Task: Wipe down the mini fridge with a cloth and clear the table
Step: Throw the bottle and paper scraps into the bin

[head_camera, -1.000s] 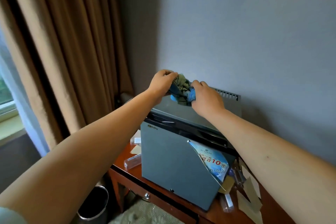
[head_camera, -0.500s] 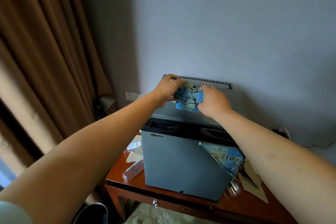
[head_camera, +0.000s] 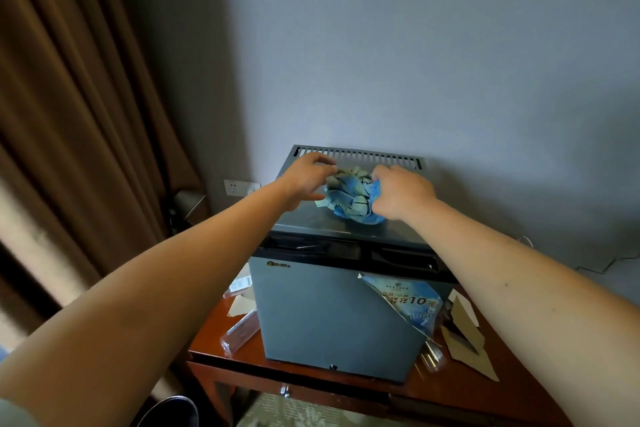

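Note:
A grey mini fridge (head_camera: 325, 315) stands on a reddish wooden table (head_camera: 349, 381) against the wall. On its top lies a crumpled blue and grey-green cloth (head_camera: 351, 198). My left hand (head_camera: 304, 177) holds the cloth's left side with curled fingers. My right hand (head_camera: 401, 192) grips its right side. A blue printed sheet (head_camera: 408, 298) hangs partly peeled from the fridge door. The fridge's rear vent slots show just beyond my hands.
Clear plastic packets (head_camera: 240, 333) and paper scraps lie on the table left of the fridge. Brown cardboard pieces (head_camera: 467, 340) lie to its right. A brown curtain (head_camera: 76, 135) hangs at left, with a wall socket (head_camera: 239, 188) beside it. A dark bin (head_camera: 169, 411) stands below.
My view has shifted right and pulled back from the curtain. Both hands have brought the bunched cloth lower, down onto the fridge top.

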A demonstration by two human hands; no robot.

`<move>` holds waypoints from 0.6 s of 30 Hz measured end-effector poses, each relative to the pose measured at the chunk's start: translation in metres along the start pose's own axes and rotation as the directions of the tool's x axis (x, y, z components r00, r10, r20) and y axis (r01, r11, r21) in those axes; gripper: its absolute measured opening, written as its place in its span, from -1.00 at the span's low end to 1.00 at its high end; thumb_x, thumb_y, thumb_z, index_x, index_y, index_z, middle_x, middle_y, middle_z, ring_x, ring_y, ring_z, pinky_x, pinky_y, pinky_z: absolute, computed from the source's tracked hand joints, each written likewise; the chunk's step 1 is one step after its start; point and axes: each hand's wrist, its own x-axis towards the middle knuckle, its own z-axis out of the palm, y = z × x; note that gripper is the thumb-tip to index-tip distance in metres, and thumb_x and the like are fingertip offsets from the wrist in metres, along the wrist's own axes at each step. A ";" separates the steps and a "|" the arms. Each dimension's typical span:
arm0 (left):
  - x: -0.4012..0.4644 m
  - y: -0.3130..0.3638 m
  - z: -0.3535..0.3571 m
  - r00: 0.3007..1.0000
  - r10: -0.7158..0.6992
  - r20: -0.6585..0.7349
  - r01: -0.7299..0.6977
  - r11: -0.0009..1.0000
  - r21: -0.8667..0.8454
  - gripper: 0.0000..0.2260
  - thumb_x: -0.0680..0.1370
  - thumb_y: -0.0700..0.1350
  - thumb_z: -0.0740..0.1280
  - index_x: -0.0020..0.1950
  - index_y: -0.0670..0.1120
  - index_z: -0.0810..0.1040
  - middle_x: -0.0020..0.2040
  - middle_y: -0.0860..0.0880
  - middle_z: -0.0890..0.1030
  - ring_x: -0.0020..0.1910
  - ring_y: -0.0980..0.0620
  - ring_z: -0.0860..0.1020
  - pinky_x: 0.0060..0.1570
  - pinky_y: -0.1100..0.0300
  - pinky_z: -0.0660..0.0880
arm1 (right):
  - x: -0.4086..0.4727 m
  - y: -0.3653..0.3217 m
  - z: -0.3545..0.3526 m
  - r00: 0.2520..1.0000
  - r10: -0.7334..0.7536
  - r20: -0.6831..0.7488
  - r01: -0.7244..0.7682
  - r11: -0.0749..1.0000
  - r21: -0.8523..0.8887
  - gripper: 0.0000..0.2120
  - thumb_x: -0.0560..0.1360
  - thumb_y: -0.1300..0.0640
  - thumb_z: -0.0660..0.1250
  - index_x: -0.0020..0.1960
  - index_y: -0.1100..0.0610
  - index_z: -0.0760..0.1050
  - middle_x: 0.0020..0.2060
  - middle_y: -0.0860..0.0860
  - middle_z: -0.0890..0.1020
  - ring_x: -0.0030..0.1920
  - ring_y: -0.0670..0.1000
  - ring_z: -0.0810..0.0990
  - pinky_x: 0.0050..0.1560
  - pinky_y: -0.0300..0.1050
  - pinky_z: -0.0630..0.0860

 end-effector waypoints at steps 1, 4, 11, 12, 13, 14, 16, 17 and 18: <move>-0.001 0.000 -0.005 1.000 -0.002 -0.021 0.002 1.000 0.012 -0.79 0.65 -0.10 0.32 0.28 -0.05 0.55 0.21 -0.04 0.58 0.17 -0.01 0.57 0.08 -0.01 0.64 | 0.002 -0.003 -0.003 1.000 -0.012 -0.002 0.012 1.000 -0.004 -0.49 0.42 0.12 0.37 0.36 -0.01 0.39 0.14 0.00 0.51 0.06 0.09 0.56 -0.08 -0.08 0.51; -0.005 -0.002 -0.018 0.996 0.002 -0.093 0.002 0.999 0.033 -0.82 0.65 -0.10 0.33 0.25 -0.04 0.57 0.20 -0.05 0.60 0.15 -0.01 0.59 0.19 -0.07 0.60 | 0.006 -0.013 -0.009 0.998 -0.052 -0.033 0.052 0.999 -0.002 -0.42 0.39 0.10 0.41 0.40 -0.03 0.39 0.21 0.02 0.48 0.08 0.09 0.56 -0.11 -0.09 0.47; -0.029 -0.022 -0.043 0.970 -0.012 -0.245 0.015 1.000 0.010 -0.85 0.63 -0.11 0.34 0.18 -0.03 0.61 0.15 -0.07 0.65 0.12 -0.01 0.63 0.19 -0.06 0.60 | -0.002 -0.060 0.004 0.964 -0.204 -0.173 0.221 0.971 0.088 -0.54 0.47 -0.01 0.42 0.33 0.01 0.43 0.24 0.05 0.43 0.07 0.13 0.57 -0.12 -0.03 0.50; -0.033 -0.026 -0.046 0.967 -0.012 -0.255 0.016 1.000 0.015 -0.85 0.62 -0.11 0.34 0.18 -0.01 0.61 0.14 -0.07 0.65 0.11 0.00 0.63 0.19 -0.07 0.60 | -0.006 -0.071 0.008 0.956 -0.239 -0.171 0.257 0.962 0.094 -0.53 0.49 -0.03 0.41 0.35 0.01 0.43 0.25 0.05 0.44 0.10 0.14 0.57 -0.09 -0.02 0.51; -0.037 -0.031 -0.049 0.964 -0.010 -0.267 0.017 1.000 0.022 -0.84 0.62 -0.11 0.34 0.19 0.00 0.60 0.14 -0.08 0.64 0.09 0.00 0.62 0.18 -0.07 0.61 | -0.010 -0.082 0.012 0.946 -0.275 -0.171 0.293 0.951 0.095 -0.54 0.50 -0.04 0.40 0.36 0.01 0.43 0.25 0.05 0.45 0.12 0.15 0.58 -0.09 -0.03 0.50; -0.041 -0.035 -0.052 0.959 -0.007 -0.282 0.017 0.999 0.033 -0.81 0.62 -0.11 0.34 0.23 -0.01 0.58 0.13 -0.08 0.63 0.07 0.00 0.62 0.17 -0.06 0.61 | -0.014 -0.093 0.016 0.935 -0.311 -0.171 0.329 0.940 0.091 -0.55 0.50 -0.04 0.39 0.35 0.02 0.44 0.23 0.05 0.48 0.12 0.15 0.58 -0.10 -0.03 0.48; -0.049 -0.043 -0.060 0.949 -0.008 -0.315 0.025 0.998 0.049 -0.76 0.62 -0.13 0.33 0.29 -0.01 0.55 0.13 -0.09 0.62 0.05 0.00 0.61 0.11 0.00 0.63 | -0.020 -0.115 0.023 0.915 -0.372 -0.157 0.387 0.918 0.082 -0.58 0.51 -0.04 0.36 0.33 0.04 0.45 0.17 0.04 0.52 0.10 0.16 0.59 -0.12 -0.04 0.45; -0.053 -0.047 -0.064 0.945 -0.013 -0.326 0.031 0.998 0.050 -0.76 0.62 -0.14 0.34 0.29 -0.01 0.54 0.13 -0.09 0.61 0.05 -0.01 0.62 0.07 0.03 0.64 | -0.021 -0.124 0.026 0.910 -0.391 -0.138 0.404 0.911 0.085 -0.59 0.51 -0.03 0.35 0.33 0.04 0.45 0.15 0.04 0.54 0.11 0.16 0.59 -0.12 -0.04 0.45; -0.055 -0.051 -0.069 0.942 -0.020 -0.336 0.037 0.998 0.045 -0.76 0.61 -0.14 0.34 0.28 0.01 0.54 0.13 -0.09 0.61 0.06 -0.03 0.62 0.03 0.04 0.64 | -0.022 -0.133 0.029 0.906 -0.405 -0.120 0.416 0.905 0.089 -0.59 0.52 -0.03 0.34 0.33 0.03 0.45 0.14 0.03 0.55 0.11 0.15 0.59 -0.11 -0.04 0.46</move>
